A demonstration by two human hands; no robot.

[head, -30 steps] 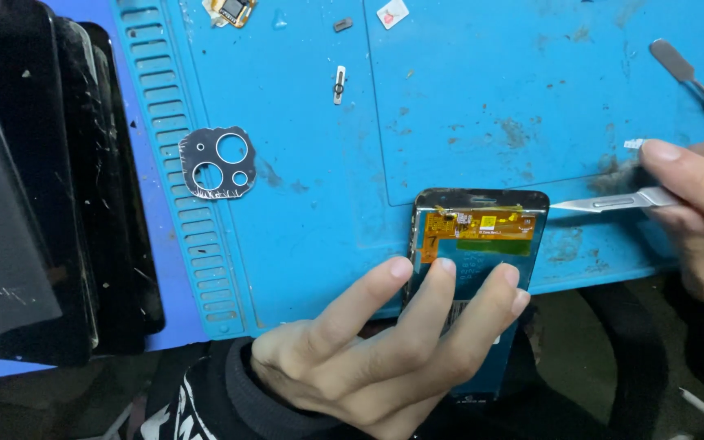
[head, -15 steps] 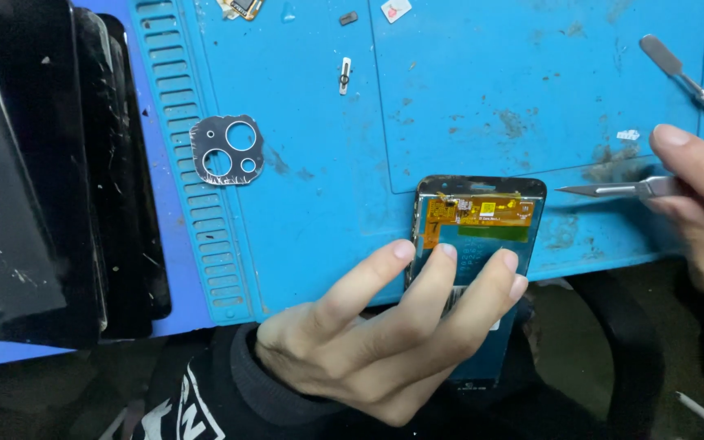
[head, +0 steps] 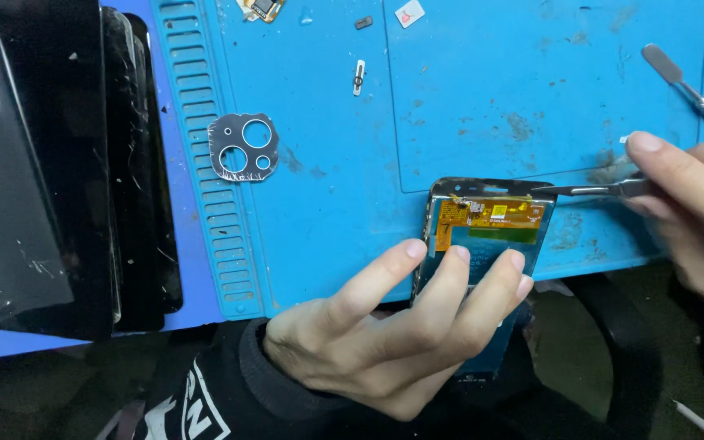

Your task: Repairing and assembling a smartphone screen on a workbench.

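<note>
Orange flex cable showing on the back of the phone screen (head: 482,244), which sits at the near edge of the blue mat (head: 482,90) on the table, half hanging off toward the person, its long axis running away from them. The left hand (head: 385,334) lies flat over the lower half, three fingers (head: 462,281) spread a bit and pressing down on it, so the bottom of the part is covered and I can't make out how it ends. The right hand (head: 686,212) comes in from the right and is the one nearer the top corner; its fingers pinch a thin metal blade (head: 588,190) whose tip points left and looks to touch the top right corner of the frame, though whether it's actually under the edge is too small to tell. That hand is cut off by the picture edge. Also around: a camera ring plate (head: 244,147) well to the left, a metal pry tool (head: 690,90) at the far right, and a pile of cracked black screens (head: 50,163) off the left side of the mat
</note>
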